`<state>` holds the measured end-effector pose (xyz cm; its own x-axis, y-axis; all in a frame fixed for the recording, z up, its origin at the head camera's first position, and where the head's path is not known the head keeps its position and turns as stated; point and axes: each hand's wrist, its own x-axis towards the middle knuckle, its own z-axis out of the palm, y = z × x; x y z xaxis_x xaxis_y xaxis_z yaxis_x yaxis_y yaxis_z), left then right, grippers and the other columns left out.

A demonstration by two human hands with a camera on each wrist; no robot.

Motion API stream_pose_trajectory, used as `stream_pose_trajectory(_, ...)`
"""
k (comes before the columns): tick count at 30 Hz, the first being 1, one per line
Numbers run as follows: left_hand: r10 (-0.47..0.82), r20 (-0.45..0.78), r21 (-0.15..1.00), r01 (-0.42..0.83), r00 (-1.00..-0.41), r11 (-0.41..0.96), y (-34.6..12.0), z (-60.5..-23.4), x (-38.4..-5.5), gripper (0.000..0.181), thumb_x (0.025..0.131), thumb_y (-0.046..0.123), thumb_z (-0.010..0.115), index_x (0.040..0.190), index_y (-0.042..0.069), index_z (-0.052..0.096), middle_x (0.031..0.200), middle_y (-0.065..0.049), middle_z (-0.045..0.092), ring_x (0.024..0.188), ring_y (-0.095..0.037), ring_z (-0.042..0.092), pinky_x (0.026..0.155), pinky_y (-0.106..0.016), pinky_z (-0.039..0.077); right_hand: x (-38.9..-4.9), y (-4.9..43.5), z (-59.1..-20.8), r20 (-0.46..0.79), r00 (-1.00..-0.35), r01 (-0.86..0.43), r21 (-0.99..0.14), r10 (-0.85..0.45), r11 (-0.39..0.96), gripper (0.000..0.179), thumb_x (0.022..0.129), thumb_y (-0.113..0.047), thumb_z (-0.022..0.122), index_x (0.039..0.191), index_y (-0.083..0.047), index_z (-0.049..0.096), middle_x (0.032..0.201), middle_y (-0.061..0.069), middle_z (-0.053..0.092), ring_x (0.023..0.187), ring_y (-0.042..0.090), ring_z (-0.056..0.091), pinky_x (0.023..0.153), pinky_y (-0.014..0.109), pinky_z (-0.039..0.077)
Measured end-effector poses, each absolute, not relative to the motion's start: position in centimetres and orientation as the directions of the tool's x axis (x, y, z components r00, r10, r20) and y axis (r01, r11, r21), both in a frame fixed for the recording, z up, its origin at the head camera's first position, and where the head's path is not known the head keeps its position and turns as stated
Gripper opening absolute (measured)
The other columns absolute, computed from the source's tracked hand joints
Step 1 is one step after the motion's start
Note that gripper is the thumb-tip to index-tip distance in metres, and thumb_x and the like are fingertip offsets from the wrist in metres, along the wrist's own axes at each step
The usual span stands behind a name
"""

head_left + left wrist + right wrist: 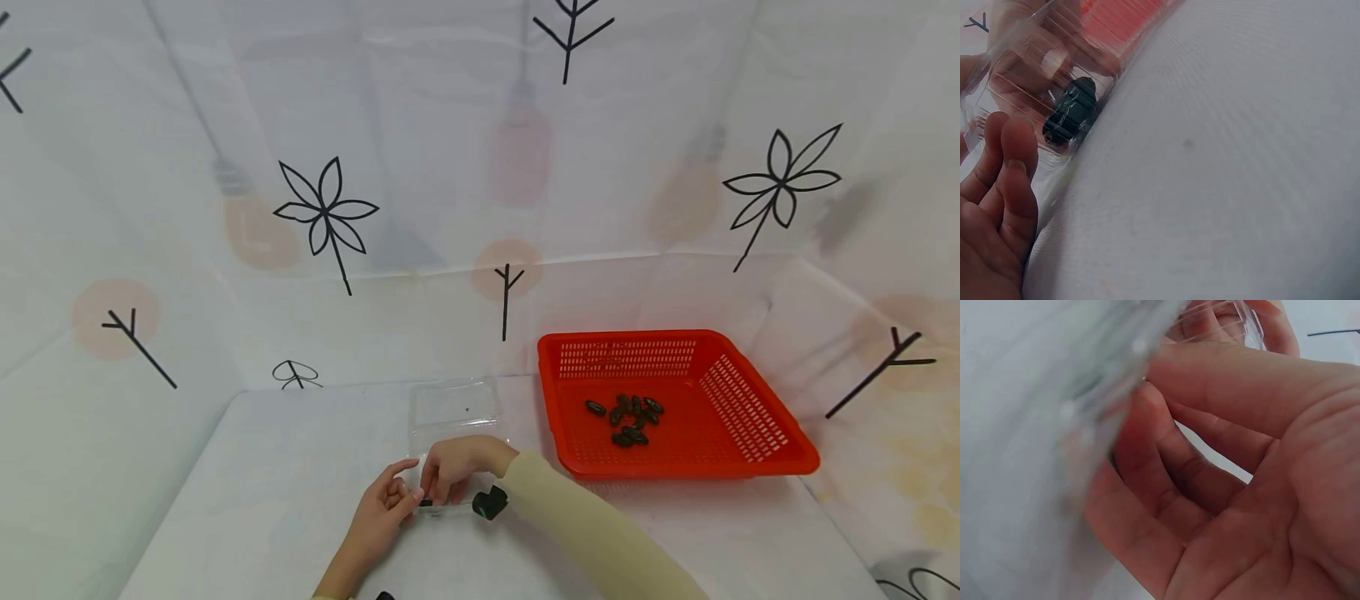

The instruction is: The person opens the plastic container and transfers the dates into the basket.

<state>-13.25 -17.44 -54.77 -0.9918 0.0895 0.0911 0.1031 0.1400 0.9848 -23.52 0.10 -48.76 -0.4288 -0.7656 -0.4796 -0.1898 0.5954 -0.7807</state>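
Observation:
A clear plastic clamshell box (442, 510) stands on the white cloth, its lid (456, 406) folded back away from me. At its near left corner, my left hand (378, 512) holds the box wall, the fingers bent against the plastic (997, 81). From the right, my right hand (457, 468) reaches down into the box with curled fingers. Through the wall, in the left wrist view, its fingertips are right at a dark, glossy oval piece (1079, 103) low in the box. In the right wrist view, the thumb and bent fingers (1147, 419) meet near the wall; the piece is hidden there.
A red slotted basket (720, 425) stands right of the box, with several dark oval pieces (636, 408) inside. A black wrist camera (490, 503) sits at my right wrist. Printed white cloth (435, 317) forms the back and sides.

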Motion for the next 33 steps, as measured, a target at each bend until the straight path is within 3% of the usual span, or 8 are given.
stream_pose_trajectory(8, 0.082, 0.085, 0.983, 0.097, -0.993, 0.155, -17.5, -54.8, -13.2, 0.046, 0.091, 0.012, 0.073, 0.134, 0.007, 0.057, 0.071, -0.003, 0.052, 0.054, -0.011, 0.051, 0.053, -0.024, 0.044, -23.4, -0.1, -48.8, -0.478, -0.427, -0.228, -0.765, -0.768, 0.602, 0.017, 0.082, 0.007, 0.073, 0.087, -0.008, 0.075, 0.075, -0.002, 0.066, 0.062, 0.009, 0.058, 0.058, 0.025, 0.054)
stream_pose_trajectory(13, 0.086, 0.113, 0.977, 0.127, -0.99, 0.172, -17.5, -54.8, -13.2, 0.045, 0.091, 0.01, 0.073, 0.133, 0.007, 0.057, 0.07, -0.002, 0.053, 0.054, -0.011, 0.051, 0.051, -0.023, 0.043, -23.7, 0.2, -48.4, -0.471, -0.401, -0.291, -0.747, -0.786, 0.597, 0.015, 0.085, 0.002, 0.073, 0.09, -0.011, 0.075, 0.082, 0.001, 0.068, 0.065, 0.008, 0.057, 0.06, 0.022, 0.049)
stream_pose_trajectory(18, 0.069, 0.064, 0.981, 0.076, -0.996, 0.181, -17.4, -54.8, -13.3, 0.046, 0.091, 0.01, 0.073, 0.134, 0.008, 0.057, 0.071, -0.004, 0.053, 0.054, -0.011, 0.051, 0.052, -0.023, 0.043, -23.8, 0.4, -48.3, -0.469, -0.374, -0.306, -0.752, -0.8, 0.584, 0.014, 0.086, 0.0, 0.073, 0.094, -0.012, 0.076, 0.083, 0.0, 0.068, 0.067, 0.006, 0.055, 0.059, 0.021, 0.046)
stream_pose_trajectory(25, 0.067, 0.038, 0.983, 0.049, -0.997, 0.178, -17.4, -54.6, -13.3, 0.046, 0.091, 0.008, 0.072, 0.134, 0.008, 0.057, 0.072, -0.004, 0.053, 0.055, -0.012, 0.052, 0.053, -0.024, 0.044, -24.0, 1.1, -48.0, -0.472, -0.338, -0.298, -0.767, -0.814, 0.568, 0.013, 0.088, -0.003, 0.072, 0.098, -0.011, 0.077, 0.092, 0.0, 0.07, 0.074, 0.007, 0.058, 0.066, 0.022, 0.051)
stream_pose_trajectory(33, 0.094, 0.068, 0.986, 0.081, -0.993, 0.149, -17.5, -54.4, -13.2, 0.048, 0.091, 0.008, 0.072, 0.136, 0.004, 0.054, 0.071, -0.003, 0.053, 0.054, -0.015, 0.052, 0.053, -0.025, 0.045, -24.2, 2.4, -46.2, -0.469, -0.345, -0.282, -0.775, -0.813, 0.566, 0.014, 0.09, -0.006, 0.068, 0.098, -0.014, 0.076, 0.096, 0.001, 0.068, 0.079, 0.011, 0.061, 0.073, 0.029, 0.056)
